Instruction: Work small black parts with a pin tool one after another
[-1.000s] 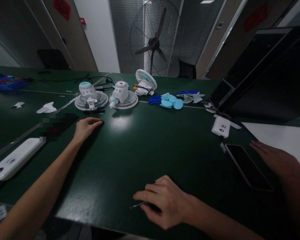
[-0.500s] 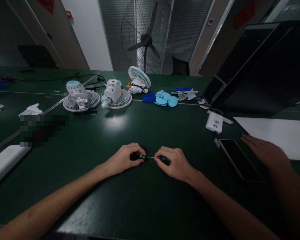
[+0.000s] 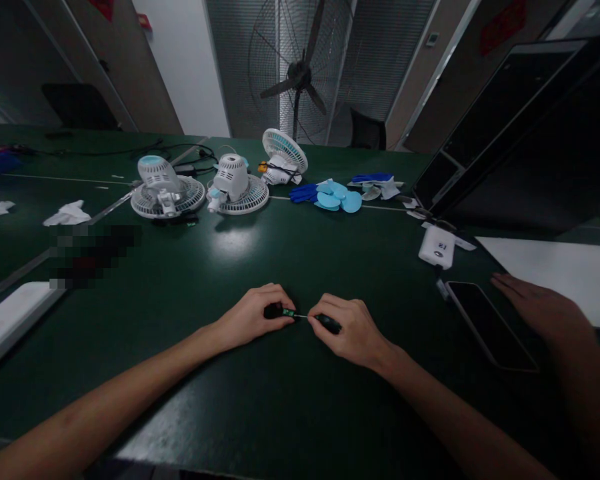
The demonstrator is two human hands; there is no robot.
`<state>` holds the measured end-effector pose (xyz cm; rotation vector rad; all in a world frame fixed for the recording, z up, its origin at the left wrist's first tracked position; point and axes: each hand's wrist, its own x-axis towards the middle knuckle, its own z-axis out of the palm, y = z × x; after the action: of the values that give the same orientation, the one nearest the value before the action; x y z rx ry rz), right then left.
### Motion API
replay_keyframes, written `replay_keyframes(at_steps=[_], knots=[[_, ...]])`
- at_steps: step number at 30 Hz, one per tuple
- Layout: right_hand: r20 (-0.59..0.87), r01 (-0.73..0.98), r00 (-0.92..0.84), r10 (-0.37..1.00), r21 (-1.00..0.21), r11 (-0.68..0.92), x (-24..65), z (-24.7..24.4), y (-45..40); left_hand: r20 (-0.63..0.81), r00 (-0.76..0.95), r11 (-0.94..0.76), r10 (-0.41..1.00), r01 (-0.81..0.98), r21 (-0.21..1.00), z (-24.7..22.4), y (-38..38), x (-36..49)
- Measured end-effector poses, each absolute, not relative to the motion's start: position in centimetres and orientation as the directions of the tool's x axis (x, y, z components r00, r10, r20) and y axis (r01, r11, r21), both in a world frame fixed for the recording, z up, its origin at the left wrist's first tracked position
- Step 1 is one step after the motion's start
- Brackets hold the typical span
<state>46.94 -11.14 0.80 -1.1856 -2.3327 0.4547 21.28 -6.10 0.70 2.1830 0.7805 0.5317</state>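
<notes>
Near the middle of the dark green table [image 3: 180,393], my left hand [image 3: 260,312] pinches a small dark part with a green board [image 3: 289,313] between thumb and fingers. My right hand [image 3: 353,330] grips the black handle of a small screwdriver [image 3: 329,323]. Its thin metal shaft points left and reaches the right end of the green piece. Whether the tip sits inside it is too small to tell. Both forearms come in from the front edge.
Three small white fans [image 3: 230,180] stand at the back, beside light blue blades [image 3: 337,197] and blue gloves [image 3: 304,193]. A phone [image 3: 490,323], a white power bank [image 3: 437,247] and another person's hand [image 3: 545,307] are at the right. A black monitor [image 3: 520,147] stands behind them.
The view has shifted slightly, so the background sits a little further right. Both hands hold the same things in nearly the same place.
</notes>
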Motion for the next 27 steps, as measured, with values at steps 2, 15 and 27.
replay_keyframes(at_steps=[2,15,27], knots=[[0.279,0.652,-0.5,0.82,-0.501,0.568,46.5,0.8,-11.1,0.128,0.728,-0.538,0.673,0.363,0.761,0.7,-6.1,21.3],[0.351,0.604,-0.433,0.83,-0.571,0.556,46.7,0.9,-11.3,0.152,0.77,-0.601,0.619,0.341,0.723,1.1,-6.4,20.8],[0.372,0.57,-0.344,0.862,-0.647,0.507,48.0,0.8,-10.6,0.124,0.542,-0.48,0.831,0.588,0.651,0.5,0.3,10.0]])
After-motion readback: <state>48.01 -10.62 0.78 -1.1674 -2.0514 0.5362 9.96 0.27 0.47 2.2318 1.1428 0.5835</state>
